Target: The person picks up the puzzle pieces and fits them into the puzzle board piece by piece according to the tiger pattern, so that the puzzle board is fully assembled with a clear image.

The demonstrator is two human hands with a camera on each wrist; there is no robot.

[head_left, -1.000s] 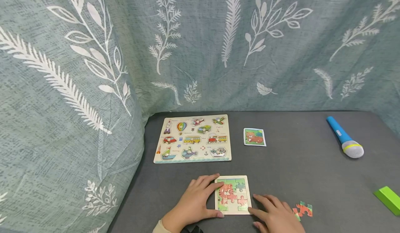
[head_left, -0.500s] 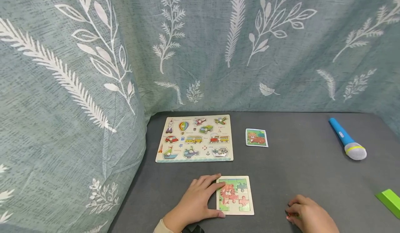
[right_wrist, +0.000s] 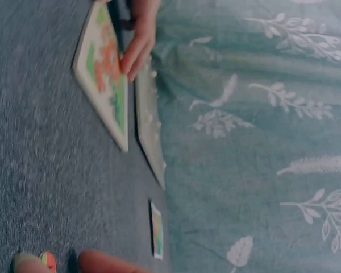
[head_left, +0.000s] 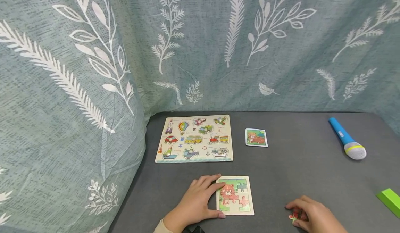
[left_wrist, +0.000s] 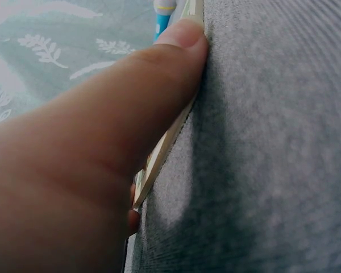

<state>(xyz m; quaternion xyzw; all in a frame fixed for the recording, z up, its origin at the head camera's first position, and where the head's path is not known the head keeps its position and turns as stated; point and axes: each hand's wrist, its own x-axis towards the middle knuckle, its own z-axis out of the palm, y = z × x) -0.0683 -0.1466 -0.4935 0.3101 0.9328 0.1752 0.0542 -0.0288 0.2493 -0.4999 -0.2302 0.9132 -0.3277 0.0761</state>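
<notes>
My left hand (head_left: 193,201) grips the left side of a small wooden jigsaw puzzle board (head_left: 251,207), thumb at its near edge and fingers at the far edge. Fitted pieces show an orange tiger on green; bare wood shows in parts of the middle and right. In the left wrist view the thumb (left_wrist: 153,79) presses along the board's edge. To the right, my right hand (head_left: 317,215) curls over loose red-and-green puzzle pieces (head_left: 294,216), partly hidden under the fingers. The right wrist view has one puzzle piece (right_wrist: 49,260) against the thumb, between it and a finger.
Behind the jigsaw lies a wooden vehicle peg puzzle (head_left: 193,158). A small tiger picture card (head_left: 257,138) lies right of it. A blue toy microphone (head_left: 345,135) is at the back right, a green block (head_left: 389,200) at the right edge. A patterned curtain (head_left: 200,52) hangs behind the table.
My right hand has left the jigsaw board's right side and moved right onto the loose pieces, its thumb and index now spread a little wider. The left hand keeps its place on the board.
</notes>
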